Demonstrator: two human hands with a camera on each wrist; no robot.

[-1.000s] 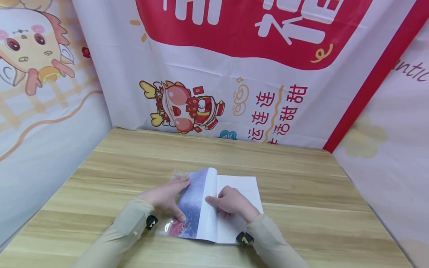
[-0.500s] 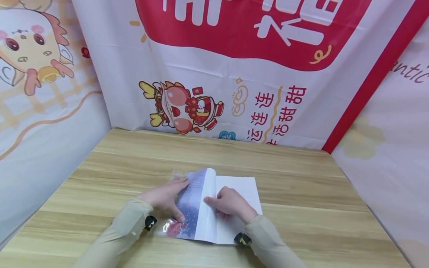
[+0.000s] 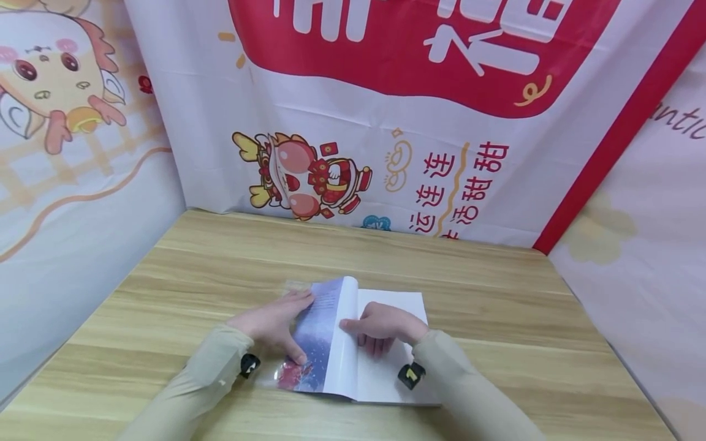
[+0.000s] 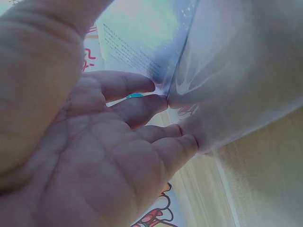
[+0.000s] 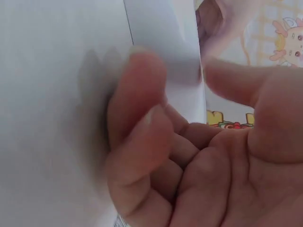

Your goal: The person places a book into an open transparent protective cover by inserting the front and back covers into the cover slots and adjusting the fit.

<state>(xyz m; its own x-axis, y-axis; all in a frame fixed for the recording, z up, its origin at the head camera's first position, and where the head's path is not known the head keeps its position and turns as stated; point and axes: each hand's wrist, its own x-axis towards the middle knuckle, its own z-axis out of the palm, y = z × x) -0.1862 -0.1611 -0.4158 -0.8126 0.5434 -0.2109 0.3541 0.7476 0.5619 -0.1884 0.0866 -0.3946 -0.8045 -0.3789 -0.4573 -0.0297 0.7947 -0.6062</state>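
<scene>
An opened book lies on the table. Its white pages face up on the right, and its blue-purple cover is folded over to the left. Clear plastic film extends past the cover's edge. My left hand rests spread over the cover and film, thumb low and fingers near the top edge; its fingertips touch the film in the left wrist view. My right hand has its thumb out against the white curved strip beside the fold. Its other fingers curl against the page.
The wood-grain table stretches around the book on all sides. A printed cloth hangs at its far edge, with more cloth walls at left and right. Each wrist wears a black camera band.
My right wrist has swung slightly outward to the right and the hand has tilted, with its thumb still at the white strip. The left hand stays in place on the cover.
</scene>
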